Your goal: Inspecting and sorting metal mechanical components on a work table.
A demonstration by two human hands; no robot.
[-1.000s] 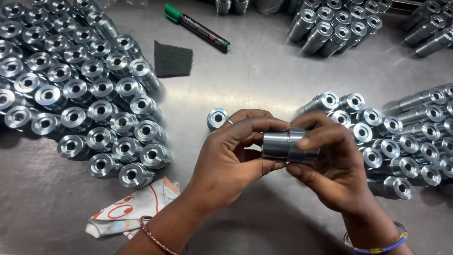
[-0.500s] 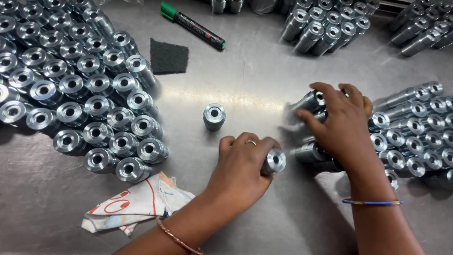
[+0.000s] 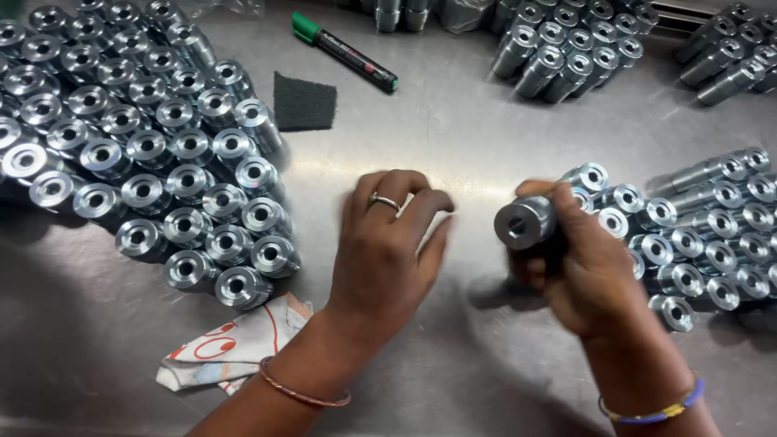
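My right hand (image 3: pixel 595 275) is closed around a silver metal cylinder (image 3: pixel 524 223), lifted just above the steel table (image 3: pixel 453 137), its bored end facing me. It hovers at the left edge of a cluster of similar cylinders (image 3: pixel 704 235) lying on the right. My left hand (image 3: pixel 388 243), with a ring on one finger, lies palm down in the middle of the table, fingers curled downward. Whatever is under it is hidden. To its left a large group of upright flanged metal parts (image 3: pixel 146 154) stands in rows.
A green-capped marker (image 3: pixel 344 53) and a dark abrasive pad (image 3: pixel 304 101) lie at the top centre. A crumpled white and red printed scrap (image 3: pixel 235 348) lies near my left wrist. More cylinders are piled at the top (image 3: pixel 566 48) and top right (image 3: pixel 728 65).
The hands parted after holding one cylinder together. My right hand reached into the right cluster and lifted a cylinder. My left hand slid left over the spot where a lone part stood.
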